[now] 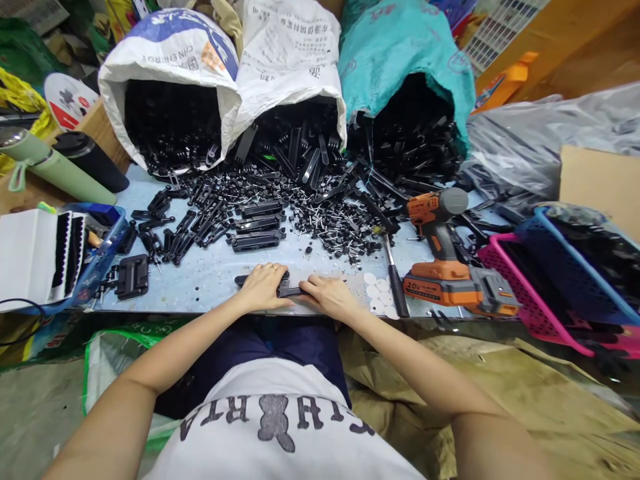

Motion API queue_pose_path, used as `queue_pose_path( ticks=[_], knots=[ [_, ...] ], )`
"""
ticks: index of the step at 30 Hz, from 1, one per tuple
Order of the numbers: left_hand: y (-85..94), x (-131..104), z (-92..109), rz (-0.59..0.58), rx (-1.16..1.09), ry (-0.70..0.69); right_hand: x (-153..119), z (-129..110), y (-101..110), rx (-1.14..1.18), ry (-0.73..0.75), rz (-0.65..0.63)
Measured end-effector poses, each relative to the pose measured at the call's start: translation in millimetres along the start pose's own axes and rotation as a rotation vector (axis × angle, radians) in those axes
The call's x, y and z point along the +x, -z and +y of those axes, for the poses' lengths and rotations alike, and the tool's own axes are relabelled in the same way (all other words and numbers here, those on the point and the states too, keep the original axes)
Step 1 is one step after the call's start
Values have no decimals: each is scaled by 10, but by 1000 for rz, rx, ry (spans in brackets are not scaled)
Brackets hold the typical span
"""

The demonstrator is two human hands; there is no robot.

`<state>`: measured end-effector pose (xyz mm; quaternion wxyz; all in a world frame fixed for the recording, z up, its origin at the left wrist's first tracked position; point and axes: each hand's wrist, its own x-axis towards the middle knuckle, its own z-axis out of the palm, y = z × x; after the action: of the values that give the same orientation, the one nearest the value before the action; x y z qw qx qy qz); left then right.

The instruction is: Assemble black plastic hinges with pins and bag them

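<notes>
Cool, fairly even light lies over the pale table (pixel 175 288), its source out of my sight. The mouth of the teal sack (pixel 400 40) sinks into black, while the plastic sheeting (pixel 535 127) gives off a whitish sheen. Both left hand (pixel 264 287) and right hand (pixel 327 295) look well lit; toward the edges, shapes stretch and soften, the forearms (pixel 193 350) included.
</notes>
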<state>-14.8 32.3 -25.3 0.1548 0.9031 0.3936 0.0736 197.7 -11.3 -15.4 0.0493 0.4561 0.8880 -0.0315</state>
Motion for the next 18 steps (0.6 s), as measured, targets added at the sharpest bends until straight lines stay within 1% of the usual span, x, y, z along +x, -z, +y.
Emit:
queue_pose_path(
  ticks=[3,6,8,11,12,14,16,18],
  knots=[
    [-50,-57,-3,74,-10,19,1,-91,102,-84,-37,43],
    [-101,-105,-35,141,-29,3,1,-125,222,-120,-62,42],
    [-120,-126,-45,176,-48,-11,5,-106,291,-125,-30,22],
    [-126,-133,-40,200,-66,-41,19,-57,362,-123,60,-3],
    [-127,-129,-38,211,-62,-38,26,-47,376,-127,68,2],
    [-131,-115,-39,239,-48,-5,39,-38,390,-142,35,36],
    [-136,-109,-47,229,-42,13,49,-30,378,-155,4,70],
    [-131,-116,-53,170,-44,7,47,-1,332,-150,36,75]
  ],
)
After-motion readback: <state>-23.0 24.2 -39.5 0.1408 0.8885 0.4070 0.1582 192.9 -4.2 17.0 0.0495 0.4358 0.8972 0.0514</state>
